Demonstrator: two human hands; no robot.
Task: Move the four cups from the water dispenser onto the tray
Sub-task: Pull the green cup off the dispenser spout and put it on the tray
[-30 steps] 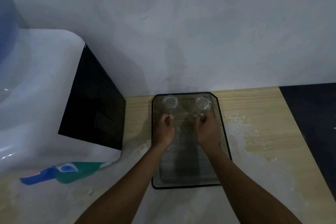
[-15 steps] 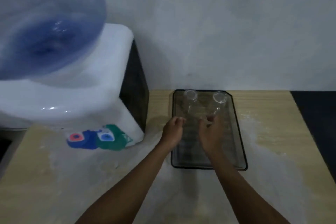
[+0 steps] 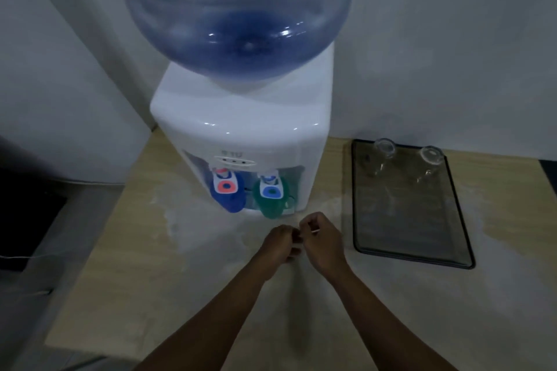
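The left hand (image 3: 280, 245) and right hand (image 3: 323, 241) are held close together above the worktop (image 3: 187, 295), fingers curled. Whether anything is gripped cannot be told. Just beyond them the water dispenser (image 3: 241, 126) is seen, its blue tap (image 3: 227, 193) and green tap (image 3: 271, 199) nearest the hands. Off to the right of the right hand, the tray (image 3: 407, 226) is laid flat. At its far end a left cup (image 3: 383, 152) and a right cup (image 3: 431, 159) are stood apart.

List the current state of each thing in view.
Left cup: upright, on tray's far end.
Right cup: upright, on tray's far end.
Tray: flat on table, two cups on it.
Left hand: fingers curled, empty.
Right hand: fingers curled, empty.
Water dispenser: bottle mounted.
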